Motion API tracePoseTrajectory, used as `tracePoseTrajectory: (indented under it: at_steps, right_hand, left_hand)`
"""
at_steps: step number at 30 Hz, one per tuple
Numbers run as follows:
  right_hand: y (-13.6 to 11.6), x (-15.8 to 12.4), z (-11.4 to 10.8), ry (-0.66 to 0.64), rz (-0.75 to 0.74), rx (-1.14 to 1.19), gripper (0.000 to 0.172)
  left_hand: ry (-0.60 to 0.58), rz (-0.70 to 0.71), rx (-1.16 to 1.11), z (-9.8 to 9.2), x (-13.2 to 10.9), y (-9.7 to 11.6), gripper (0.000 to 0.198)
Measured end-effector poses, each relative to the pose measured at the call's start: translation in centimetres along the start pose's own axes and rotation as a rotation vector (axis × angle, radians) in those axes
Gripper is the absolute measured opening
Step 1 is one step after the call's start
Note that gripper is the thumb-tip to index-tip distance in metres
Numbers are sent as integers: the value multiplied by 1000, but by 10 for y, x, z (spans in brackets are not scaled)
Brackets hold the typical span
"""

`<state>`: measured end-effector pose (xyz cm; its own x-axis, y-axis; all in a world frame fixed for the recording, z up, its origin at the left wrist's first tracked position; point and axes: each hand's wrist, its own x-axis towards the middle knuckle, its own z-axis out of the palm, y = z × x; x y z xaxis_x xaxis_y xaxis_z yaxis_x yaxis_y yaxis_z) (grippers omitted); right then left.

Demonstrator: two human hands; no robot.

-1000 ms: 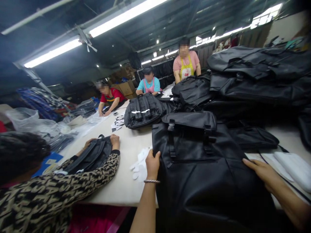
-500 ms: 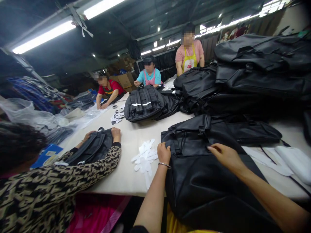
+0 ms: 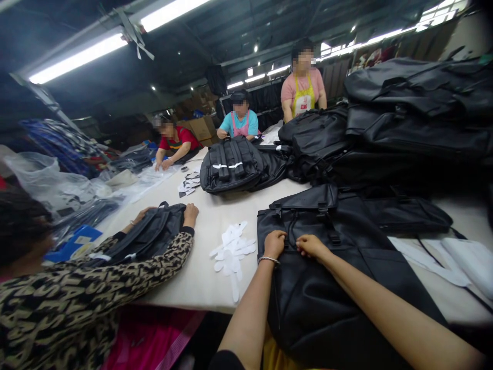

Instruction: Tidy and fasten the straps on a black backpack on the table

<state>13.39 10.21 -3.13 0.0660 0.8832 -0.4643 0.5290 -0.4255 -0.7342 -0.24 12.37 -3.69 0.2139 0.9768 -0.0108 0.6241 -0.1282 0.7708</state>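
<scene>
A large black backpack (image 3: 323,308) lies front up before the person, its upper part on the pale table (image 3: 185,290) and its lower part reaching past the near edge. Both hands are at its front, below the buckled flap (image 3: 304,199). The left hand (image 3: 274,245), with a braided bracelet (image 3: 269,260) at the wrist, is on the left half of the backpack, fingers curled in toward the surface. The right hand (image 3: 311,246) is near the middle of the backpack's front, just beside the left one, thumb and fingertips drawn together. Black on black, the view is too poor to tell whether either set of fingers grasps some small part or only presses against the front.

Just left of the backpack is a loose pile of white cut pieces (image 3: 231,252). Farther left of it, a co-worker's patterned sleeve (image 3: 154,270) reaches along a smaller black bag (image 3: 150,236). Beyond the backpack's top left corner sits a bag with white-marked straps (image 3: 227,169); behind the backpack to the right rises a heap of black bags (image 3: 419,128). White folded material (image 3: 475,262) lies right of the backpack. Three more people are past its far end.
</scene>
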Motion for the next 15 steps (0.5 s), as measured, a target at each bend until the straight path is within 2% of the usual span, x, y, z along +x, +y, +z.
tracePoseTrajectory:
  at_steps: [5, 8, 11, 13, 15]
  right_hand:
    - [-1, 5, 3, 47, 13, 112, 18]
    - [0, -7, -5, 60, -34, 191, 17]
    - [-1, -42, -25, 99, -151, 348, 23]
    - [-1, -76, -40, 98, -252, 510, 31]
    - [2, -115, -51, 79, -332, 566, 35]
  left_hand:
    - [-71, -49, -141, 9, 1, 13, 20]
    - [-114, -93, -288, 9, -1, 19, 21]
    - [-112, -183, -436, 4, 2, 26, 22]
    - [-120, -250, -527, 2, 6, 35, 34]
    - [-222, -363, -737, 5, 11, 49, 46]
